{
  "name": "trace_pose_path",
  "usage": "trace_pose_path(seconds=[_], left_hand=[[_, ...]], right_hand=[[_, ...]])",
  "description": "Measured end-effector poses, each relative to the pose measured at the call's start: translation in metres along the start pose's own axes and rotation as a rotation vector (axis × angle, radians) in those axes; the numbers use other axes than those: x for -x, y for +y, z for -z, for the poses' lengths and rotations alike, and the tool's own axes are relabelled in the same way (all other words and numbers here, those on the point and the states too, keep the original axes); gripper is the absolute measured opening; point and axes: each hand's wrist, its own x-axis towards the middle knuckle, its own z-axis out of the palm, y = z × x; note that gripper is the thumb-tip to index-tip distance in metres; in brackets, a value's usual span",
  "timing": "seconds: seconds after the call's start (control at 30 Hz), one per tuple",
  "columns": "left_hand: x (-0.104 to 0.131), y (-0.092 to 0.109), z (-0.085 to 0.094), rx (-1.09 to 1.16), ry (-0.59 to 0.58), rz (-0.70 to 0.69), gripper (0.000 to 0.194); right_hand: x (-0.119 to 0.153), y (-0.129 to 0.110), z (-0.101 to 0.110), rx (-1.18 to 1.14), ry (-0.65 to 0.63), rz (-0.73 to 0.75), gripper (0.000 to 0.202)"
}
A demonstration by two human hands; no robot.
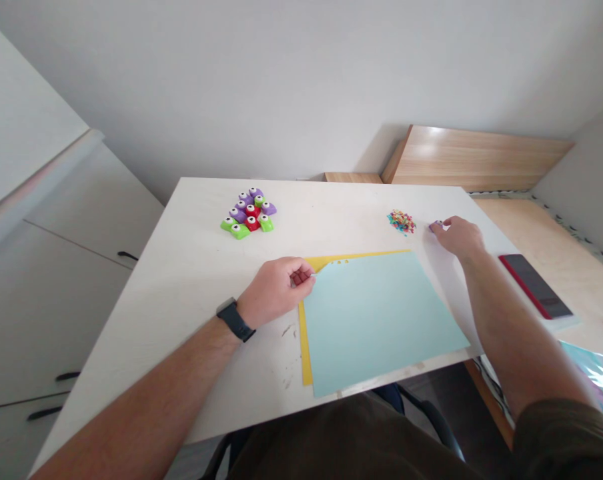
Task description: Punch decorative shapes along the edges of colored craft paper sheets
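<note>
My left hand (281, 287), with a dark watch on the wrist, pinches the upper left corner of a light blue sheet (381, 320). Under that sheet a yellow sheet (306, 353) shows along the left and top edges. A few small holes run near the blue sheet's top edge, by the held corner. At the right of the table, my right hand (459, 235) has its fingers closed on a small purple piece (435, 227). Just left of it lies a pile of tiny multicoloured bits (402, 222).
Several purple, green and red pieces with eye-like dots (252, 212) sit together at the table's back left. A dark phone-like device with a red edge (535, 285) lies right of my right forearm. White cabinets (71, 253) stand at left.
</note>
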Motion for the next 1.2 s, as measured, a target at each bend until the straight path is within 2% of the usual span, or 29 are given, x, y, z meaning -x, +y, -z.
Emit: trace_pose_path(seconds=[0.07, 0.17, 0.37, 0.47, 0.6, 0.77, 0.97, 1.2], left_hand=[[0.0, 0.0, 0.0, -0.002, 0.001, 0.003, 0.013], [0.0, 0.001, 0.0, 0.001, 0.003, 0.016, 0.014], [0.0, 0.002, 0.001, 0.057, 0.004, 0.078, 0.017], [-0.001, 0.002, 0.001, 0.079, 0.008, 0.093, 0.018], [-0.001, 0.001, 0.003, 0.073, 0.026, 0.096, 0.017], [-0.001, 0.0, 0.006, 0.072, 0.031, 0.097, 0.017], [-0.001, -0.001, 0.005, 0.052, 0.028, 0.098, 0.02], [0.0, -0.003, 0.004, 0.049, -0.01, 0.116, 0.021]], right_hand=[[0.009, -0.007, 0.009, -0.05, 0.034, 0.016, 0.056], [0.03, -0.027, 0.023, -0.219, 0.022, 0.134, 0.037], [0.084, -0.088, 0.045, -0.772, -0.309, 0.394, 0.022], [0.108, -0.115, 0.055, -0.839, -0.404, 0.525, 0.017], [0.126, -0.138, 0.064, -0.946, -0.502, 0.612, 0.014], [0.128, -0.149, 0.053, -1.038, -0.513, 0.664, 0.013], [0.127, -0.147, 0.03, -1.223, -0.675, 0.582, 0.023], [0.13, -0.147, 0.017, -1.429, -0.726, 0.51, 0.034]])
